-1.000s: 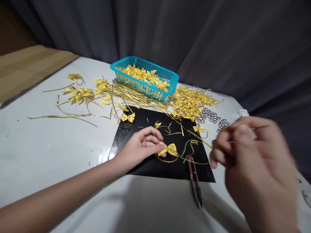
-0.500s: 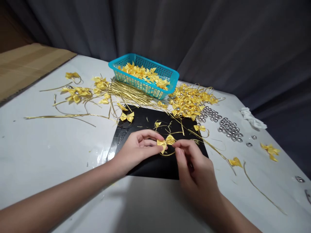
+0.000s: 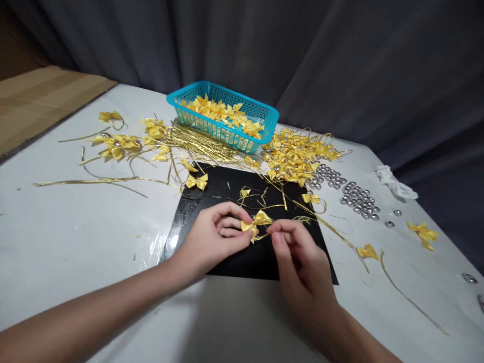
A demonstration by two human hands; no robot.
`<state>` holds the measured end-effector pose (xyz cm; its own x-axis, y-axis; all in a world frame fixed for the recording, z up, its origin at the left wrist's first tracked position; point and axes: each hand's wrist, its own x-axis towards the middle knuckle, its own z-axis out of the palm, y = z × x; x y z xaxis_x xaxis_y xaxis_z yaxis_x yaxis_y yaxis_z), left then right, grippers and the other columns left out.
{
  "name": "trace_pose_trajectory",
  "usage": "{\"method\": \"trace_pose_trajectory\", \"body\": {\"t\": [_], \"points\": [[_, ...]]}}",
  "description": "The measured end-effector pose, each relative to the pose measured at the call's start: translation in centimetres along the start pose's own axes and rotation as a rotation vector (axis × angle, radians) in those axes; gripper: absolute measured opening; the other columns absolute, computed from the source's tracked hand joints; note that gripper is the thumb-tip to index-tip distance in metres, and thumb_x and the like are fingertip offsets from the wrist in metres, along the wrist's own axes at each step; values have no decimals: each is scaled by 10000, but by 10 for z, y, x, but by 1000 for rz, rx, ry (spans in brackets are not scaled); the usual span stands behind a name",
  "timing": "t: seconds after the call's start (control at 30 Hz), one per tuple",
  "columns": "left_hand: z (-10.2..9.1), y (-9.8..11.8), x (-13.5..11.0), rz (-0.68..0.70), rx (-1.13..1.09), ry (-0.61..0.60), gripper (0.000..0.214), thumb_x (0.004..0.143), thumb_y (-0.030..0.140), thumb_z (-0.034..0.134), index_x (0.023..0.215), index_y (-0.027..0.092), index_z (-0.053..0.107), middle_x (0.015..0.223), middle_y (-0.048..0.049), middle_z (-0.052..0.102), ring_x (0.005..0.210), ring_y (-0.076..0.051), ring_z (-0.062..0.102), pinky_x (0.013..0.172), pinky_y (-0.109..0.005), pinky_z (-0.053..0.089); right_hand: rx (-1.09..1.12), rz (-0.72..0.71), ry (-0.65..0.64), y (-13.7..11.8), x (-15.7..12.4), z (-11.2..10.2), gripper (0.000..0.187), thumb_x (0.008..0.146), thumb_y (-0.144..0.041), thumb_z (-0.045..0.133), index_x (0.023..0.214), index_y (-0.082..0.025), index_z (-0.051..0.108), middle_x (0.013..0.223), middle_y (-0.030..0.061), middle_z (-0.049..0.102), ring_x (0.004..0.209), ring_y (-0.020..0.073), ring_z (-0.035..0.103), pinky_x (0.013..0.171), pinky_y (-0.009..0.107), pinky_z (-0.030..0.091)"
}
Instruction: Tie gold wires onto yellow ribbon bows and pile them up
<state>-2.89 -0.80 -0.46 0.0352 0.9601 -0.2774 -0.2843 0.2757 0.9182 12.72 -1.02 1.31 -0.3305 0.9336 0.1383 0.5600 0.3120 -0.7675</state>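
Note:
A yellow satin ribbon bow (image 3: pixel 260 219) is pinched between the thumb and fingers of my left hand (image 3: pixel 221 229), just above a black mat (image 3: pixel 242 264). To its right, my right hand (image 3: pixel 300 254) has its thumb and forefinger closed on a thin gold twist tie (image 3: pixel 262 237) that curves out from under the bow. On the mat behind my hands lie small gold offcuts (image 3: pixel 263 195) and a scrap of yellow ribbon (image 3: pixel 245 192). Another bow with a gold tie (image 3: pixel 197 181) rests at the mat's back left corner.
A blue basket (image 3: pixel 270 132) of yellow bows stands at the back, with a bundle of gold ties (image 3: pixel 196 139) before it. Right of that are a heap of bows (image 3: pixel 291 156) and many silver beads (image 3: pixel 359 200). Cardboard (image 3: pixel 49 106) lies far left; a dark curtain (image 3: pixel 321 65) hangs behind.
The bow has tilted in my left fingers, its right loop now pointing up and right. My right fingers have drawn slightly lower relative to the bow, still on the tie.

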Motion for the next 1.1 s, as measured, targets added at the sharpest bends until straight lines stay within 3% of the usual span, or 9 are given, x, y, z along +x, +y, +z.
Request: {"method": "trace_pose_trajectory", "body": {"t": [0.13,0.27,0.5,0.63,0.73,0.93,1.1], "points": [[2,3,-2,-24,10,-14,175,574,107,739,688,130,608,635,10,636,542,-61,576,496,-124,445,230,165,-42,-5,0,3,183,923,-338,367,868,-194,465,563,-47,488,404,56,357,420,185,283],[1,6,-1,-73,-14,-7,169,609,199,744,702,132,621,623,-15,669,540,-95,609,489,-159,441,386,246,-7,-6,0,6,227,923,-403,357,864,-202,445,634,-31,538,389,50,345,403,189,318],[-3,1,3,36,18,30,137,642,187,730,683,140,608,704,-4,662,652,-92,613,619,-175,470,520,294,16,-5,3,7,186,906,-379,422,873,-199,457,410,-104,333,357,62,332,380,167,349],[-4,0,3,71,38,21,151,642,170,726,704,147,590,698,13,630,640,-78,583,601,-171,461,568,297,49,-5,3,6,176,909,-366,420,848,-201,424,654,-52,570,352,22,338,374,164,371],[-3,1,4,59,24,39,192,614,153,736,694,147,562,660,28,600,584,-65,553,570,-168,451,581,326,66,-6,3,4,180,897,-371,437,846,-201,410,820,-12,632,351,9,349,371,167,379],[-3,-1,4,63,22,49,218,604,138,733,691,156,534,662,32,615,602,-65,578,588,-158,455,555,305,64,-9,3,3,179,895,-372,425,843,-202,401,650,-23,627,349,33,355,388,172,390],[-4,0,3,34,-25,35,231,620,138,732,682,152,510,659,35,620,602,-55,596,595,-140,457,451,298,49,-8,1,4,174,900,-373,402,847,-208,402,423,-83,468,356,71,387,399,176,401]]}}
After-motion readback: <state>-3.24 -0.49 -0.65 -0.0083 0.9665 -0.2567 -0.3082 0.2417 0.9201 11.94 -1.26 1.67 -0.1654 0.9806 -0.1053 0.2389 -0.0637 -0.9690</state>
